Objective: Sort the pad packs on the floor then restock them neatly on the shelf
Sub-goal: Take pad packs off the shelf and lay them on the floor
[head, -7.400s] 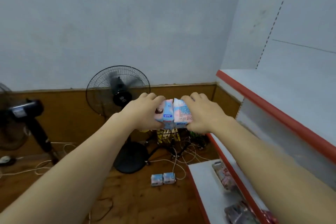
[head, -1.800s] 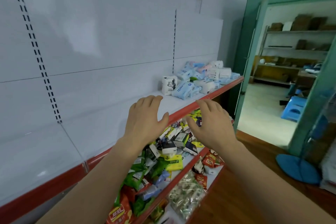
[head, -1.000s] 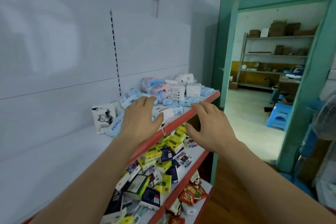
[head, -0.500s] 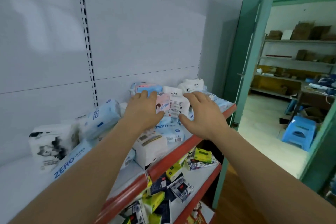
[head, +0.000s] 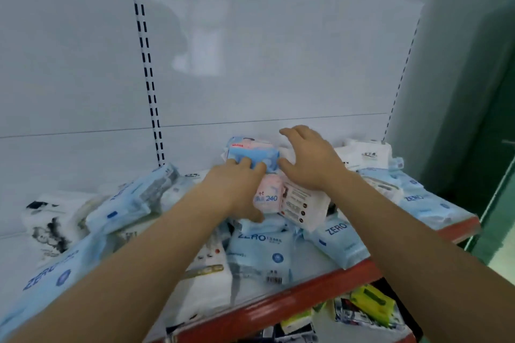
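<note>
The left hand [head: 237,189] is gripping a pink pad pack [head: 269,198] marked 240, thumb curling beneath it, fingertips touching a blue-and-pink pack [head: 252,154] just behind. Just right, the right hand [head: 309,161] is lying spread and relaxed over a white pack [head: 302,207], grasping nothing. Around them, the red-edged shelf [head: 320,291] is holding a loose heap of pale blue ZERO packs [head: 260,252].

Two bare, sleeveless forearms [head: 156,253]
</note>
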Demonstrator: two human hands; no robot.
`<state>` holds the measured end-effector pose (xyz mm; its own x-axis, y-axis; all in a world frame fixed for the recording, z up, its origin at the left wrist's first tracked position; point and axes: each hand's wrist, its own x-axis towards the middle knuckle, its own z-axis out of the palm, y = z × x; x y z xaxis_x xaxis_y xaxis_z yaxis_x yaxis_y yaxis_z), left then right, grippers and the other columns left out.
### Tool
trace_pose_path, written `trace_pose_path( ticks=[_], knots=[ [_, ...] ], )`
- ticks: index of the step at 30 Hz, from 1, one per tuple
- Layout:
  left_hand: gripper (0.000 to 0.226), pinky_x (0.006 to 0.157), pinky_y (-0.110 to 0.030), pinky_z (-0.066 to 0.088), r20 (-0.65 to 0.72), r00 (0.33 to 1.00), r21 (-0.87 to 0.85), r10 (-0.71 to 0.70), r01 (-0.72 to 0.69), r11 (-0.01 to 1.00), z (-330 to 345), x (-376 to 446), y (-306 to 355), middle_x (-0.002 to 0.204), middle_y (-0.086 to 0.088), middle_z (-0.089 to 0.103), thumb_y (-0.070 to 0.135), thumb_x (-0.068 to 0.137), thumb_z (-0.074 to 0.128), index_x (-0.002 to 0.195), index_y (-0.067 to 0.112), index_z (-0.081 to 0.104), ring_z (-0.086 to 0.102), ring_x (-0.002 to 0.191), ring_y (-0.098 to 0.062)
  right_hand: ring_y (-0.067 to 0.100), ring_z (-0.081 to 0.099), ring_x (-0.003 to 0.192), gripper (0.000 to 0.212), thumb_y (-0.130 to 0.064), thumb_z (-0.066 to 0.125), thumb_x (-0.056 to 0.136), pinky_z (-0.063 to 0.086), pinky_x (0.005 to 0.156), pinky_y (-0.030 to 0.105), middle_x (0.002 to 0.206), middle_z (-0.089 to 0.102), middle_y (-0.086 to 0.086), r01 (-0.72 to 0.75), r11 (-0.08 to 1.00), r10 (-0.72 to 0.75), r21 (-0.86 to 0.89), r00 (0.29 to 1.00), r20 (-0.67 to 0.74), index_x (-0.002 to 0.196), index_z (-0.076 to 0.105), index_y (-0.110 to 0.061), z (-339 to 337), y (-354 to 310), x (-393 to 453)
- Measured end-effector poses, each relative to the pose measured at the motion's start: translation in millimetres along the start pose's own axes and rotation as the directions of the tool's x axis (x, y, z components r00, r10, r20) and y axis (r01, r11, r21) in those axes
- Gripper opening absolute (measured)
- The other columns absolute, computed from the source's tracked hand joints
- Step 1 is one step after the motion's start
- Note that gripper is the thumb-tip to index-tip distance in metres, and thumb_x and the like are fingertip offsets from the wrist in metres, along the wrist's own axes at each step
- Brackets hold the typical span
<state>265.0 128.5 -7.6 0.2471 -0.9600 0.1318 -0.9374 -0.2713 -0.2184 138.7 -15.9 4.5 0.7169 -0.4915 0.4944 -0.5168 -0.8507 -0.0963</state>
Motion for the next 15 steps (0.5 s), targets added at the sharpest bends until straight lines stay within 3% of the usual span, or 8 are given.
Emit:
trace_pose_path(
  ticks=[4, 7, 11, 15],
  knots=[
    [0.099, 0.096, -0.042, 0.046, -0.002, 0.999, -0.046, -0.032, 0.032, 0.998, 4, 3, 0, 0.144, -0.002, 0.038, 0.067, 0.073, 0.070, 0.149, 0.028, 0.021, 0.043, 0.125, -0.026, 0.028, 0.037, 0.139, 0.075, -0.047, 0.065, 0.088, 0.036, 0.112, 0.045, 0.154, 0.036, 0.006, 0.108, 0.994, -0.111, 0.026, 0.967, 0.230, 0.152, 0.034, -0.025, 8, -1, 45],
    [0.107, 0.100, -0.042, 0.045, 0.016, 0.998, -0.054, -0.064, 0.065, 0.996, 4, 3, -2, 0.150, -0.001, 0.035, 0.070, 0.071, 0.069, 0.153, 0.029, 0.015, 0.042, 0.129, -0.026, 0.027, 0.053, 0.121, 0.071, -0.050, 0.068, 0.080, 0.046, 0.102, 0.043, 0.138, 0.053, 0.004, 0.142, 0.986, -0.166, 0.091, 0.907, 0.387, 0.144, 0.044, -0.029, 13, -10, 71],
    [0.101, 0.099, -0.042, 0.046, 0.027, 0.996, -0.026, -0.087, 0.088, 0.996, 0, 4, 0, 0.145, 0.000, 0.044, 0.071, 0.071, 0.070, 0.150, 0.027, 0.025, 0.045, 0.127, -0.025, 0.025, 0.058, 0.112, 0.073, -0.051, 0.073, 0.080, 0.048, 0.097, 0.040, 0.130, 0.059, 0.001, 0.169, 0.977, -0.209, 0.129, 0.870, 0.446, 0.142, 0.044, -0.026, 20, -14, 88],
    [0.091, 0.096, -0.041, 0.048, -0.044, 0.996, -0.070, -0.083, 0.080, 0.994, -1, 0, -7, 0.140, 0.004, 0.049, 0.071, 0.072, 0.069, 0.145, 0.031, 0.032, 0.047, 0.123, -0.022, 0.024, 0.058, 0.109, 0.070, -0.052, 0.074, 0.079, 0.049, 0.094, 0.038, 0.128, 0.060, 0.004, 0.209, 0.967, -0.250, 0.146, 0.887, 0.388, 0.137, 0.049, -0.023, 21, -16, 92]
  ],
)
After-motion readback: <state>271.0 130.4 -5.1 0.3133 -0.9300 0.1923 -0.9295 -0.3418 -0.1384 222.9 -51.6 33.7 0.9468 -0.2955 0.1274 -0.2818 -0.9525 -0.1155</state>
